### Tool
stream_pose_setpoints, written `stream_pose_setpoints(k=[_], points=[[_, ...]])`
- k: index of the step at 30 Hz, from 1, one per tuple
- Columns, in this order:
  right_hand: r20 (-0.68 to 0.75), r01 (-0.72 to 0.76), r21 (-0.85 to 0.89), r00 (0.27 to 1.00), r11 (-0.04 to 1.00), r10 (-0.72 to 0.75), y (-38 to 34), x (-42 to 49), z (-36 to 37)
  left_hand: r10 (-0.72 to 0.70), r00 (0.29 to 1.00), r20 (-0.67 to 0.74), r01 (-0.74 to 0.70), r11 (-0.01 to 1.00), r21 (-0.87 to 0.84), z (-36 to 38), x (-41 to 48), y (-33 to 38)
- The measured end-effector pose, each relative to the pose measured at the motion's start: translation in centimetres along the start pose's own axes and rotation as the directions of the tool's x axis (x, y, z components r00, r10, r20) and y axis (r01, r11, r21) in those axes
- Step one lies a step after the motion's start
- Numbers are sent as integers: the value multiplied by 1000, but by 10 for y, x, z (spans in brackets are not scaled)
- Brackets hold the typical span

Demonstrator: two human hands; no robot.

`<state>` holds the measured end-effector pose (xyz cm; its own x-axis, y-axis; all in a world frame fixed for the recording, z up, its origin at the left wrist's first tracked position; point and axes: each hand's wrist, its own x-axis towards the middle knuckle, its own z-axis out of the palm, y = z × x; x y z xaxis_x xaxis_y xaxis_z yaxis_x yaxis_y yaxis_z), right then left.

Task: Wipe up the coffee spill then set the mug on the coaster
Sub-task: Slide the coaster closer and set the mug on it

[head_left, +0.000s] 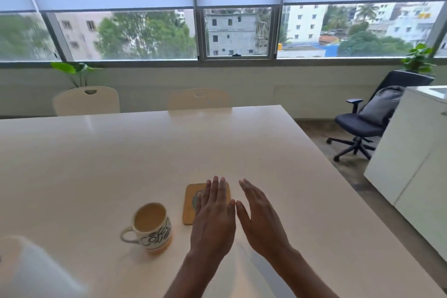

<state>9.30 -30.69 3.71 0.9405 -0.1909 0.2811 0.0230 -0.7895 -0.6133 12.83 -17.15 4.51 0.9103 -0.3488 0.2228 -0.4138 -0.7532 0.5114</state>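
A cream mug (151, 227) with black "Coffee" lettering and an orange base stands on the white table (96, 152), its handle pointing left; it holds pale coffee. A square wooden coaster (191, 208) lies just right of the mug. My left hand (214, 215) hovers flat with fingers apart, covering the coaster's right part. My right hand (260, 218) is beside it, open and tilted, thumb side near the left hand. Neither hand holds anything. A white blurred roll, possibly paper towel (31, 271), sits at the near left corner. No spill is clearly visible.
Two cream chairs (87, 100) stand at the table's far edge. A dark office chair (370, 116) and a white cabinet (411, 152) are to the right, past the table's right edge. Windows and potted plants line the back wall.
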Motion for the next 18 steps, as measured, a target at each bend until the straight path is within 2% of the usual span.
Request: stream_pose_setpoints(k=[7,11,18], points=[[101,-80,-63,991,995,86,-2,30,59,-128,986,108,121,990,65,23,17,-61],[98,-148,-99,983,984,157,0,35,75,-179,981,76,170,979,110,36,19,-82],[62,-150,-160,985,976,162,-1,32,91,-201,974,106,181,969,171,43,17,-99]])
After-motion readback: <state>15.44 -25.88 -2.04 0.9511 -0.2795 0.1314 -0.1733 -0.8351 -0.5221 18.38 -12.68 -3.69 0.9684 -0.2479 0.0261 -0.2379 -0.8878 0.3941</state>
